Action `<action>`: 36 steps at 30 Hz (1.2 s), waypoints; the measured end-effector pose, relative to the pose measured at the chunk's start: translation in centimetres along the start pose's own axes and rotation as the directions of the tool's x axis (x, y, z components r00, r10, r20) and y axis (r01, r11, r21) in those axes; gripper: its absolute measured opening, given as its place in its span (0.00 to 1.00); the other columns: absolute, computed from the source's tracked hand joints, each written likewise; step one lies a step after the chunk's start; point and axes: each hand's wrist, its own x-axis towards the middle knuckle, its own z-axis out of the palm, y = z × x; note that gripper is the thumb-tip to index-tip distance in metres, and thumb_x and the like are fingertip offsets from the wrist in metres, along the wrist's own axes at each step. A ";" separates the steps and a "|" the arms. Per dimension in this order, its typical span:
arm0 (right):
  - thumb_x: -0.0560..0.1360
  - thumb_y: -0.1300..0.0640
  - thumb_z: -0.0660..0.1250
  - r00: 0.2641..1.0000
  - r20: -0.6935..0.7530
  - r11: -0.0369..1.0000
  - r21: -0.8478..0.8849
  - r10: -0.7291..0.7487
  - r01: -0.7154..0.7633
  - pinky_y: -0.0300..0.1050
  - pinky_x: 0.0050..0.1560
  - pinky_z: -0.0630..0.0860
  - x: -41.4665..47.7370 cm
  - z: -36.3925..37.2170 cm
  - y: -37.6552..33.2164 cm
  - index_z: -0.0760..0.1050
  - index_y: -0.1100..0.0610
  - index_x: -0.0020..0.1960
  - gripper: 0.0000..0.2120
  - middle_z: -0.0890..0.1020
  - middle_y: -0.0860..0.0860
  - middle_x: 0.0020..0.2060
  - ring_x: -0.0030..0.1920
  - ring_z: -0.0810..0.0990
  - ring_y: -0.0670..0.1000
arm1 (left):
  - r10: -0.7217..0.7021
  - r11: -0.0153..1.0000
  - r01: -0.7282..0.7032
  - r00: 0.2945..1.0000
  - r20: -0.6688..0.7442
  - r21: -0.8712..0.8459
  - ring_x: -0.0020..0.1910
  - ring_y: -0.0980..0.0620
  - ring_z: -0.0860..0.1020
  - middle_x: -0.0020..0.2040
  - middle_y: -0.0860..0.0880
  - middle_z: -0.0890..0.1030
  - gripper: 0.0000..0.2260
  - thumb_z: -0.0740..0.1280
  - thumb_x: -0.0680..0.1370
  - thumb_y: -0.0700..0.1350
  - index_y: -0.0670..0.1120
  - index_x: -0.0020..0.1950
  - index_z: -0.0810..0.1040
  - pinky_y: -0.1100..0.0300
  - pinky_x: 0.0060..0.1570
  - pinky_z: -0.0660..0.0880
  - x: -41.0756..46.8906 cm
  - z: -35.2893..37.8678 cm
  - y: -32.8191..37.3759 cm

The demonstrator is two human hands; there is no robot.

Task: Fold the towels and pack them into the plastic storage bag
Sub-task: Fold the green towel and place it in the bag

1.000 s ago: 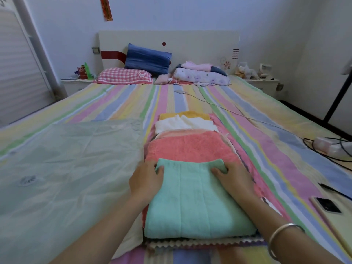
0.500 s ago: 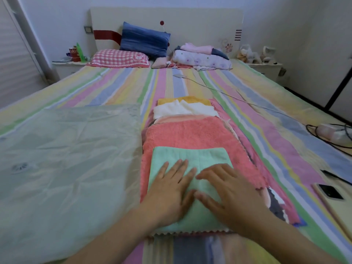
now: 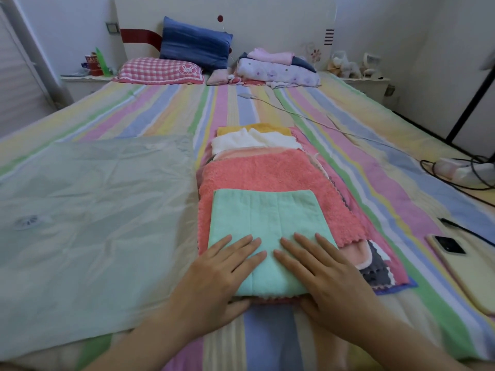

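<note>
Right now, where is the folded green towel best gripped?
Probably the near edge of the mint-green towel, from your side, thumbs under, fingers on top: that edge is thick and rounded, and the left hand and right hand lie flat there.

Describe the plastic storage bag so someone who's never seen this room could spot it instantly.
Find the striped bed. On its left half, beside the row of towels, lies a big flat sheet of pale green plastic, the storage bag. Unlike the fluffy towels it is crinkled, translucent, and carries a round valve.
</note>
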 end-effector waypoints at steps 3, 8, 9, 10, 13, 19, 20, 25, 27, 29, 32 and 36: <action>0.67 0.52 0.61 0.999 -0.024 1.000 -0.002 0.029 -0.029 0.60 0.70 0.62 -0.4 0.4 -0.8 0.68 0.54 0.73 0.33 0.69 0.52 0.72 0.73 0.65 0.57 | -0.013 0.996 0.016 0.999 0.029 -0.085 0.75 0.53 0.63 0.74 0.50 0.67 0.30 0.67 0.71 0.54 0.48 0.72 0.70 0.51 0.71 0.62 -0.4 -0.1 -0.2; 0.72 0.52 0.63 0.980 -0.174 0.995 0.056 0.093 -0.084 0.57 0.67 0.68 -0.4 -0.5 -1.5 0.71 0.55 0.70 0.26 0.74 0.52 0.68 0.68 0.72 0.55 | -0.091 0.964 0.086 0.996 -0.007 -0.252 0.74 0.56 0.64 0.73 0.52 0.69 0.27 0.60 0.72 0.50 0.50 0.72 0.71 0.52 0.73 0.62 -0.1 -1.1 0.2; 0.73 0.55 0.63 0.973 -0.216 0.997 0.039 0.077 -0.070 0.57 0.65 0.70 -0.3 -0.6 -1.4 0.72 0.56 0.69 0.24 0.76 0.52 0.66 0.66 0.74 0.55 | -0.107 0.957 0.098 0.994 -0.019 -0.274 0.73 0.56 0.65 0.72 0.52 0.70 0.27 0.60 0.72 0.49 0.50 0.72 0.71 0.51 0.72 0.64 0.0 -1.2 0.2; 0.73 0.58 0.62 0.968 -0.243 0.998 0.005 0.055 -0.055 0.57 0.64 0.71 -0.3 -0.5 -1.3 0.74 0.57 0.67 0.23 0.77 0.53 0.65 0.64 0.76 0.56 | -0.115 0.954 0.104 0.993 -0.023 -0.281 0.72 0.56 0.67 0.72 0.51 0.70 0.28 0.60 0.71 0.49 0.50 0.72 0.70 0.51 0.71 0.65 0.1 -1.3 0.2; 0.70 0.65 0.59 0.976 -0.219 0.996 -0.086 0.017 -0.036 0.57 0.66 0.67 -0.7 0.2 -0.5 0.72 0.59 0.68 0.26 0.76 0.54 0.65 0.65 0.75 0.57 | -0.057 0.980 0.058 0.998 0.008 -0.191 0.73 0.51 0.66 0.75 0.48 0.66 0.33 0.63 0.67 0.48 0.49 0.73 0.66 0.53 0.72 0.64 0.0 -1.4 0.1; 0.62 0.66 0.64 0.959 -0.174 0.960 0.213 0.222 -0.183 0.41 0.54 0.72 -0.6 -1.9 0.0 0.73 0.54 0.64 0.30 0.82 0.49 0.58 0.57 0.79 0.48 | -0.224 0.939 0.179 0.966 -0.127 -0.292 0.60 0.52 0.78 0.63 0.54 0.76 0.26 0.63 0.65 0.45 0.50 0.64 0.71 0.60 0.56 0.73 -1.4 -1.4 0.5; 0.63 0.65 0.62 0.961 -0.137 0.945 0.261 0.239 -0.198 0.38 0.49 0.70 -0.6 -2.5 0.1 0.72 0.52 0.63 0.29 0.82 0.48 0.57 0.54 0.78 0.45 | -0.281 0.905 0.209 0.947 -0.153 -0.370 0.54 0.54 0.80 0.58 0.57 0.79 0.24 0.63 0.65 0.45 0.51 0.61 0.72 0.61 0.51 0.74 -1.4 -1.8 0.4; 0.66 0.57 0.60 0.940 -0.103 0.849 0.469 0.326 -0.243 0.35 0.32 0.67 -0.5 -5.6 0.7 0.68 0.41 0.53 0.18 0.81 0.38 0.45 0.34 0.76 0.42 | -0.437 0.715 0.213 0.880 -0.188 -0.666 0.37 0.58 0.79 0.40 0.57 0.81 0.09 0.65 0.68 0.47 0.53 0.47 0.78 0.62 0.38 0.74 -0.9 -4.6 -0.1; 0.69 0.60 0.65 0.902 -0.144 0.712 0.668 0.407 -0.215 0.38 0.30 0.71 -0.4 -6.7 1.1 0.69 0.43 0.51 0.16 0.82 0.41 0.42 0.32 0.77 0.46 | -0.495 0.598 0.199 0.853 -0.162 -0.776 0.39 0.56 0.78 0.40 0.54 0.81 0.06 0.67 0.70 0.48 0.51 0.46 0.79 0.63 0.40 0.75 -0.8 -5.2 -0.4; 0.72 0.64 0.69 0.854 -0.125 0.558 0.802 0.506 -0.213 0.42 0.31 0.73 0.1 -7.0 1.7 0.72 0.45 0.53 0.18 0.83 0.48 0.40 0.32 0.78 0.51 | -0.563 0.529 0.219 0.814 -0.145 -0.820 0.41 0.54 0.79 0.41 0.51 0.81 0.08 0.68 0.72 0.52 0.50 0.47 0.79 0.62 0.41 0.75 -0.3 -5.1 -1.0; 0.73 0.58 0.71 0.783 -0.078 0.470 0.834 0.617 -0.288 0.37 0.33 0.73 1.8 -5.4 2.5 0.72 0.45 0.56 0.15 0.80 0.47 0.43 0.37 0.78 0.47 | -0.678 0.515 0.367 0.727 -0.107 -0.774 0.41 0.51 0.79 0.40 0.48 0.81 0.09 0.69 0.75 0.52 0.47 0.47 0.78 0.57 0.41 0.76 0.9 -3.6 -1.8; 0.77 0.53 0.66 0.712 -0.044 0.498 0.745 0.700 -0.444 0.42 0.46 0.69 3.8 -2.4 2.9 0.70 0.49 0.57 0.11 0.76 0.38 0.49 0.47 0.75 0.45 | -0.761 0.536 0.549 0.643 -0.085 -0.642 0.41 0.45 0.77 0.40 0.44 0.79 0.12 0.68 0.77 0.50 0.41 0.47 0.74 0.52 0.42 0.71 3.3 -1.1 -3.0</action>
